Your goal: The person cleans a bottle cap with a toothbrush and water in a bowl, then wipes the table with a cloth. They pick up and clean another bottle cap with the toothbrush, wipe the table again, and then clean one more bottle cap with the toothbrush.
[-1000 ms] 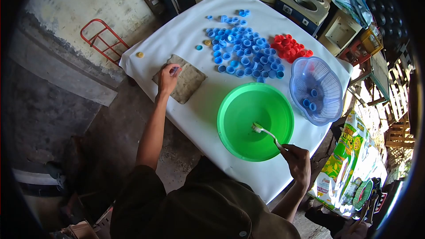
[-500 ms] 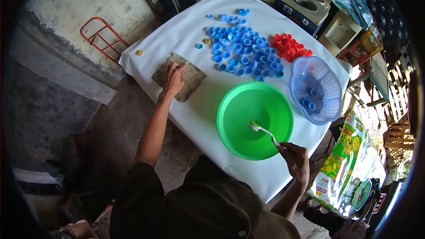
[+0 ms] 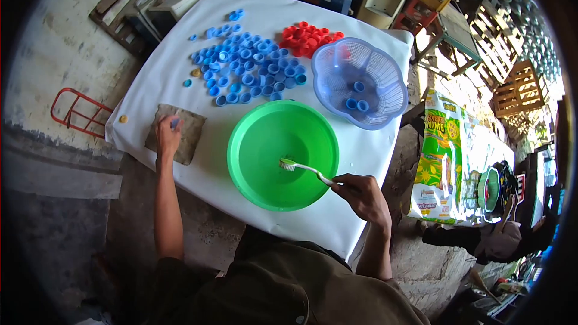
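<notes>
one blue cap [image 3: 175, 123] has come into view at the left hand [image 3: 167, 139], fingers bent around it over a grey cloth [image 3: 191, 138], so it seems a single piece is being handled. the green basin [image 3: 247, 171] sits under a toothbrush [image 3: 310, 168], clamped in the right hand's [image 3: 366, 201] fingers; the basket [image 3: 328, 69] holds three caps [image 3: 359, 86].

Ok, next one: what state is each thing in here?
Left hand: closed on a small blue thing
Right hand: gripping toothbrush
Toothbrush: held, bristles down over basin
Green basin: upright, open; water unclear
Basket: upright, open, three blue caps inside
Loose blue caps: scattered, many hollow side up
Red caps: heaped together
Grey-brown cloth: spread flat
</notes>
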Demonstrator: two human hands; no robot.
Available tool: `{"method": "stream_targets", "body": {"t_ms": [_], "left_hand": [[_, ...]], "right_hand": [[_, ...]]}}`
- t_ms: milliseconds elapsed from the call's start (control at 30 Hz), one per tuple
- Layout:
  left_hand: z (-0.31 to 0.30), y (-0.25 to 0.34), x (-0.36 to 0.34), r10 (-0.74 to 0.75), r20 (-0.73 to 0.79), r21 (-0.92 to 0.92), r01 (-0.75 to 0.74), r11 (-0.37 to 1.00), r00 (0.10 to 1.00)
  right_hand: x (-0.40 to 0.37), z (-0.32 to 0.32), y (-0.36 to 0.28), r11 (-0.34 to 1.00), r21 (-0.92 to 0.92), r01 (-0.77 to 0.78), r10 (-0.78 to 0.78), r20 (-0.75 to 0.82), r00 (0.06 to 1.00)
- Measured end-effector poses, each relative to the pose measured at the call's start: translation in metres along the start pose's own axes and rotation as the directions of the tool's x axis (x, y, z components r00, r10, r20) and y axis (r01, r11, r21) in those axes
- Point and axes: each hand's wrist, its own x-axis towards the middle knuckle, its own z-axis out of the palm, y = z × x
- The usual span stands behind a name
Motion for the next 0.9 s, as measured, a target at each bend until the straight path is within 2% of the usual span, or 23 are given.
{"method": "stream_targets", "body": {"t_ms": [67,167,267,300,400,500,533,600,733,767,833,867,900], "left_hand": [[0.018,-0.028,-0.012,0.087,0.063,0.118,-0.094,0.989,0.994],[0.004,-0.001,-0.006,-0.083,0.006,-0.144,0.083,0.986,0.997],[0.011,-0.011,-0.013,-0.001,0.038,-0.003,0.001,1.0,0.999],[0.016,-0.008,-0.017,0.032,0.005,0.052,-0.033,0.998,0.999],[0.008,-0.003,-0.008,-0.05,0.045,0.059,0.047,0.997,0.998],[0.0,0.024,-0.004,-0.198,-0.023,-0.229,0.188,0.955,0.98],[0.003,0.017,-0.004,-0.215,-0.021,-0.267,0.202,0.942,0.976],[0.009,0.01,-0.012,-0.197,-0.027,-0.19,0.188,0.964,0.98],[0.01,-0.014,-0.027,-0.011,-0.035,0.116,0.015,0.993,0.999],[0.008,-0.018,-0.028,-0.153,0.022,0.07,0.151,0.986,0.988],[-0.002,-0.015,-0.027,-0.261,0.181,0.078,0.251,0.965,0.948],[-0.006,-0.015,-0.026,-0.312,0.256,0.09,0.299,0.95,0.915],[-0.006,-0.018,-0.026,-0.273,0.224,0.084,0.261,0.962,0.935]], "right_hand": [[-0.001,0.003,0.002,1.0,0.021,-0.006,0.006,0.001,1.0],[-0.003,0.005,-0.001,0.999,0.051,-0.001,0.002,-0.014,1.0],[-0.003,0.004,-0.002,0.998,0.068,0.011,-0.01,-0.017,1.0],[-0.004,0.004,-0.001,0.997,0.071,0.013,-0.012,-0.019,1.0],[-0.004,0.005,0.002,0.997,0.073,0.016,-0.015,-0.018,1.0],[-0.006,0.003,0.002,0.999,0.047,-0.01,0.01,0.001,1.0],[-0.006,0.005,0.005,0.999,0.051,0.018,-0.017,-0.021,1.0],[-0.006,0.006,0.007,0.997,0.07,0.03,-0.028,-0.029,0.999],[-0.005,0.007,0.012,0.998,0.047,0.043,-0.042,-0.032,0.999],[-0.005,0.007,0.012,0.998,0.055,0.035,-0.033,-0.034,0.999],[-0.006,0.006,0.011,0.998,0.064,0.02,-0.019,-0.027,0.999],[-0.005,0.006,0.01,0.998,0.066,0.02,-0.018,-0.022,1.0],[-0.004,0.006,0.01,0.997,0.069,0.021,-0.02,-0.017,1.0]]}}
